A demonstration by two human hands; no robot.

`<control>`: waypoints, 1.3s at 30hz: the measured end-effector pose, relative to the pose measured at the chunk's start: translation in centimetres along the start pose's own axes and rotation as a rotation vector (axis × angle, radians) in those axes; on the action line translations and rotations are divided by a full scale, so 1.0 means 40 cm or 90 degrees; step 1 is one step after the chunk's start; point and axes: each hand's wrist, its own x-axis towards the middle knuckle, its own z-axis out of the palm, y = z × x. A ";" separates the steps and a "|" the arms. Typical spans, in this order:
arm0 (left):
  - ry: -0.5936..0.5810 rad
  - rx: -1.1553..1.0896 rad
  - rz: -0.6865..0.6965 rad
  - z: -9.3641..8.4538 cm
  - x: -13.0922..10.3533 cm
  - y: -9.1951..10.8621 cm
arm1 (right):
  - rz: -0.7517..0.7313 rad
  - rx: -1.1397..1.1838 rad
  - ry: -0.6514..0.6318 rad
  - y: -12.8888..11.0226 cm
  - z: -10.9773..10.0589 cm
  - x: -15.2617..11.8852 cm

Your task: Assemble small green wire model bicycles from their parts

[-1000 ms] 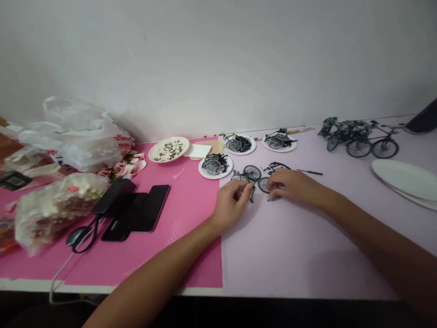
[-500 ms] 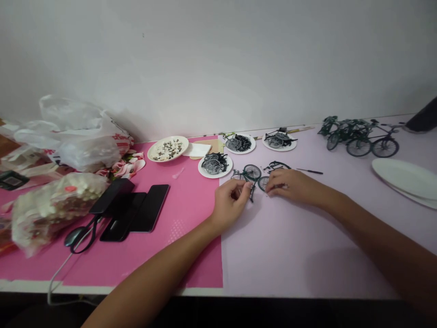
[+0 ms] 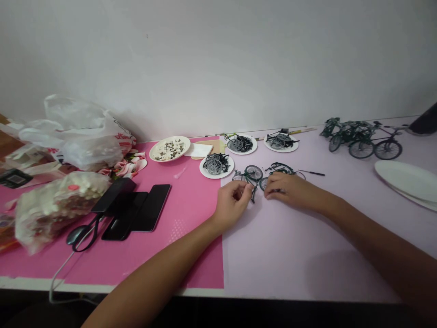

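My left hand [image 3: 234, 202] is closed in a pinch on a dark green toy bicycle [image 3: 252, 175], which tilts on the lilac part of the table. My right hand [image 3: 285, 189] is curled just to the right, fingertips pressed together beside a small spoked wheel [image 3: 263, 183]. What the right fingers hold, if anything, is hidden. Loose dark bicycle parts [image 3: 280, 167] lie right behind that hand. A thin black screwdriver [image 3: 312, 173] rests to their right.
White plates of bicycle parts [image 3: 202, 172] stand behind the hands, with a bowl of small pieces [image 3: 186, 148] to their left. Several toy bicycles [image 3: 362, 148] and stacked white plates [image 3: 409, 180] are at right. Phones [image 3: 152, 209] and plastic bags [image 3: 75, 132] occupy the left.
The right hand's fingers have shifted slightly and a thin ring now shows behind its wrist side. The left hand keeps its hold on the toy bicycle. The view has shifted a little.
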 end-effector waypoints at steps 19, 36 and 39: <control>-0.042 -0.056 -0.061 0.025 -0.010 0.005 | -0.063 0.008 0.317 -0.064 0.039 0.030; -0.095 -0.054 -0.046 0.033 -0.009 -0.020 | -0.066 0.043 0.298 -0.045 0.069 0.035; -0.099 -0.064 -0.050 0.032 -0.010 -0.020 | -0.069 0.038 0.295 -0.046 0.070 0.034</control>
